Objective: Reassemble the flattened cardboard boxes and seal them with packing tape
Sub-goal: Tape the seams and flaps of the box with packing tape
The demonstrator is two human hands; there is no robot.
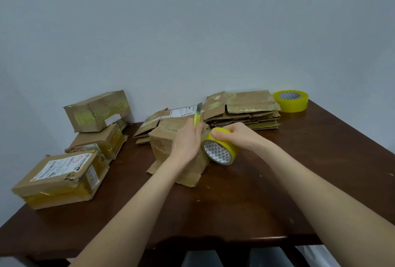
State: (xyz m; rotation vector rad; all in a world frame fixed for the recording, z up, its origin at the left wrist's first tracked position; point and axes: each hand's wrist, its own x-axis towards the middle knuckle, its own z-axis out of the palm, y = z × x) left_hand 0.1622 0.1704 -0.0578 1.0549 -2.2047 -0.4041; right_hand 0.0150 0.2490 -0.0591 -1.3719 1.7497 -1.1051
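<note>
A person stands at a dark brown wooden table pushed against a pale wall, both bare forearms reaching out over it. Mid-table sits a crumpled brown cardboard box, folded up into shape, its lower flaps splayed on the wood.

The left hand lies against the right end of this box, its fingers closed round a yellow-handled utility knife whose blade points up and away. From here I cannot tell whether the blade touches any tape.

The right hand grips a roll of yellow packing tape from above, fingers curled over the rim. The roll stands on edge just beside the box's right end, with its white patterned core facing the person.

Behind the box, a flattened piece of brown cardboard with a white label lies flat. To its right, a stack of flattened brown cardboard boxes rests near the wall. A second roll of yellow tape lies on its side at the far right corner, just beside the stack.

On the left are three taped-up cardboard boxes: one rests tilted on another, and a third with a white shipping label sits nearest the front edge.
</note>
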